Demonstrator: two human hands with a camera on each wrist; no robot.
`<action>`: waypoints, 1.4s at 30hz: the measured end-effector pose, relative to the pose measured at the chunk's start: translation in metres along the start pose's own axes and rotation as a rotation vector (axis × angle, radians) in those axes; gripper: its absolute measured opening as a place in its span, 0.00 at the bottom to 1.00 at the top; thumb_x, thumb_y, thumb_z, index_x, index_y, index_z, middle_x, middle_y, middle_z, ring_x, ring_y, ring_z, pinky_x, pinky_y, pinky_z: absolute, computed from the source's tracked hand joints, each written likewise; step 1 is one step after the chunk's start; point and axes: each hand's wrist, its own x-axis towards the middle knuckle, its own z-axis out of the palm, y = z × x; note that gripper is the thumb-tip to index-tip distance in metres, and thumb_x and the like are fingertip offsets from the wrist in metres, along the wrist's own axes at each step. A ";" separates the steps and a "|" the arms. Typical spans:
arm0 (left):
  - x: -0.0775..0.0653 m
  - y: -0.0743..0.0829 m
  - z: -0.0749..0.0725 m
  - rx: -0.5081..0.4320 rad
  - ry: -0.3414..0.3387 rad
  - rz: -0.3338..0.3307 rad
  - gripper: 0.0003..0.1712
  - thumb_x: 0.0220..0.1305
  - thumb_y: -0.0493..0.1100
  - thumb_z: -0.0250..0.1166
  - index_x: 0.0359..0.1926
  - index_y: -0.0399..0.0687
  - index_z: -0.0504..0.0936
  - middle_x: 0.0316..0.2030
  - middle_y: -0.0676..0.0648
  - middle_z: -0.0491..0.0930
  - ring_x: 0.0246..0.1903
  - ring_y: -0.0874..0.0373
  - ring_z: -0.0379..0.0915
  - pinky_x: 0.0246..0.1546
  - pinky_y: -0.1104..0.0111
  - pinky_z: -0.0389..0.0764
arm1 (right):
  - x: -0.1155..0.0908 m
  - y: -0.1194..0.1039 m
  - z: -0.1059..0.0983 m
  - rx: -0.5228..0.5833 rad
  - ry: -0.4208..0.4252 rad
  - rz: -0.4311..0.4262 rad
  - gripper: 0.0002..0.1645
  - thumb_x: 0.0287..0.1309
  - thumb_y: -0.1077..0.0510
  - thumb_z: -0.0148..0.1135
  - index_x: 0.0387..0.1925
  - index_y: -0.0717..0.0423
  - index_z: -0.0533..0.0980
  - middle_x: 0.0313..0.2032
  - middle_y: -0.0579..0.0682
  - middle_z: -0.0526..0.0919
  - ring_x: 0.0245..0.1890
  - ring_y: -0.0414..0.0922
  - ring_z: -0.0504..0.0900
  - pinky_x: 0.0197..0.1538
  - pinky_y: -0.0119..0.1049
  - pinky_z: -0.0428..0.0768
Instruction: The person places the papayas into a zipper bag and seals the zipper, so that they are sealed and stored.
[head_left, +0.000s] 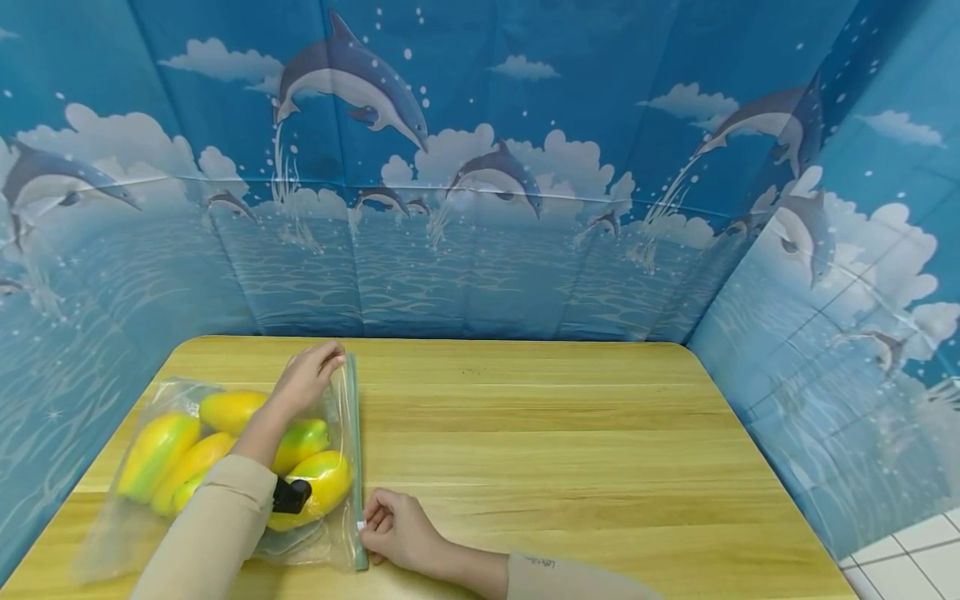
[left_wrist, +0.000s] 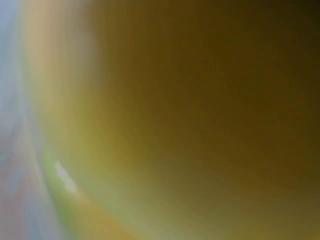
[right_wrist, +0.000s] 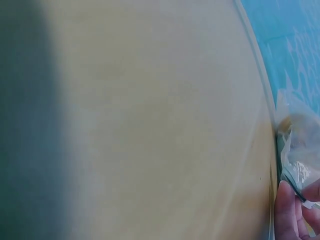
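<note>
A clear zip bag (head_left: 168,392) lies on its side at the table's left, with several yellow-green mangoes (head_left: 318,483) inside. Its green zip edge (head_left: 355,442) runs from far to near along the bag's right side. At the far end of that edge, my left hand (head_left: 307,379) pinches the bag's corner, its arm crossing over the fruit. Near the other end, my right hand (head_left: 405,531) pinches the small white slider (head_left: 362,525). The right wrist view catches its fingers (right_wrist: 286,210) at the bag's edge. A blurred yellow mango (left_wrist: 150,150) fills the left wrist view.
The wooden table (head_left: 570,450) has rounded far corners and extends well to the right of the bag. A blue dolphin-print curtain (head_left: 480,250) hangs behind it and along both sides. White floor tiles (head_left: 911,546) show at the lower right.
</note>
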 end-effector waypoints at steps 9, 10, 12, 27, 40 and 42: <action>0.000 -0.001 -0.003 0.002 0.029 0.010 0.07 0.67 0.40 0.49 0.41 0.42 0.72 0.32 0.44 0.74 0.33 0.49 0.65 0.38 0.54 0.65 | -0.007 0.003 0.002 -0.038 -0.017 0.022 0.06 0.46 0.74 0.58 0.27 0.65 0.71 0.20 0.40 0.70 0.12 0.31 0.72 0.17 0.23 0.74; 0.000 -0.001 -0.003 0.001 0.033 0.011 0.07 0.67 0.40 0.49 0.40 0.42 0.72 0.31 0.44 0.74 0.33 0.49 0.65 0.38 0.54 0.65 | -0.008 0.002 0.002 -0.040 -0.023 0.027 0.06 0.46 0.74 0.58 0.27 0.65 0.71 0.19 0.40 0.70 0.12 0.30 0.71 0.17 0.23 0.74; 0.000 0.000 -0.004 0.001 0.045 0.010 0.07 0.67 0.40 0.49 0.40 0.42 0.72 0.32 0.43 0.74 0.33 0.48 0.66 0.39 0.53 0.65 | -0.010 0.001 0.002 -0.051 -0.032 0.028 0.06 0.46 0.74 0.59 0.26 0.65 0.71 0.19 0.40 0.70 0.13 0.28 0.70 0.17 0.23 0.74; 0.003 -0.002 -0.004 -0.045 0.061 -0.011 0.08 0.68 0.40 0.48 0.40 0.40 0.71 0.32 0.42 0.73 0.34 0.48 0.64 0.36 0.57 0.66 | -0.010 0.003 0.000 -0.134 -0.019 -0.004 0.06 0.47 0.73 0.60 0.27 0.64 0.72 0.19 0.41 0.71 0.13 0.26 0.68 0.16 0.21 0.73; 0.002 -0.004 -0.002 -0.086 0.067 -0.019 0.09 0.68 0.40 0.48 0.42 0.38 0.71 0.34 0.40 0.73 0.34 0.48 0.65 0.36 0.58 0.70 | 0.003 -0.006 -0.015 -0.151 -0.015 -0.040 0.31 0.46 0.69 0.62 0.53 0.57 0.63 0.31 0.48 0.77 0.24 0.29 0.75 0.28 0.21 0.76; 0.002 -0.005 -0.002 -0.079 0.061 -0.021 0.09 0.68 0.39 0.48 0.42 0.39 0.71 0.34 0.41 0.73 0.34 0.48 0.65 0.35 0.59 0.69 | 0.011 -0.007 -0.018 -0.155 -0.007 -0.094 0.37 0.48 0.68 0.63 0.58 0.54 0.59 0.36 0.52 0.76 0.27 0.31 0.77 0.30 0.22 0.77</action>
